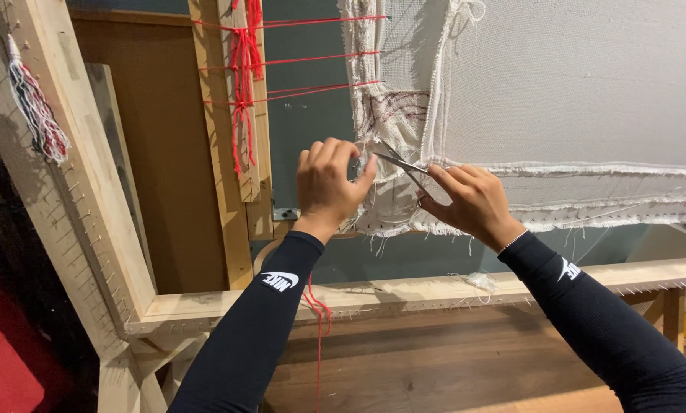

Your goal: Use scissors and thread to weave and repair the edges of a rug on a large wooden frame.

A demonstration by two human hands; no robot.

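Black-sleeved left hand pinched the frayed white woven cloth; at three o'clock, the right hand gripped slim metal scissors, blades parted

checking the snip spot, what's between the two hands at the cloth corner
In the head view, the scissors blades and the frayed corner of the white cloth lie between the left hand and right hand.
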